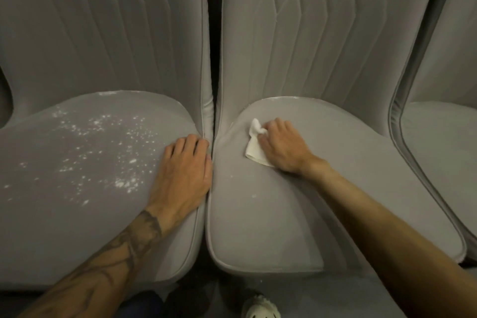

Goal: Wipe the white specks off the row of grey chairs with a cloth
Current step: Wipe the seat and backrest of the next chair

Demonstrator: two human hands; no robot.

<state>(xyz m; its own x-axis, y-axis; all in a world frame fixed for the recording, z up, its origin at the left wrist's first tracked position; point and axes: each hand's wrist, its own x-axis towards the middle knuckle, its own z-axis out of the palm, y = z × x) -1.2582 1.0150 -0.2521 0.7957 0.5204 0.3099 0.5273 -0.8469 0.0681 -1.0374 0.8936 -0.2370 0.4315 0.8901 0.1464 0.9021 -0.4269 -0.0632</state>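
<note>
Two grey upholstered chairs stand side by side. The left chair's seat (64,214) carries many white specks (103,147) across its middle. The middle chair's seat (322,209) looks almost bare, with a couple of small specks (253,196) near its left side. My right hand (282,147) presses a crumpled white cloth (254,148) flat on the back left of that middle seat. My left hand (184,173) lies palm down on the right edge of the left seat, fingers together, holding nothing.
A third grey chair (444,152) shows at the right edge. A dark narrow gap (213,59) runs between the two backrests. Below the seats, the floor and a white shoe (260,308) are visible.
</note>
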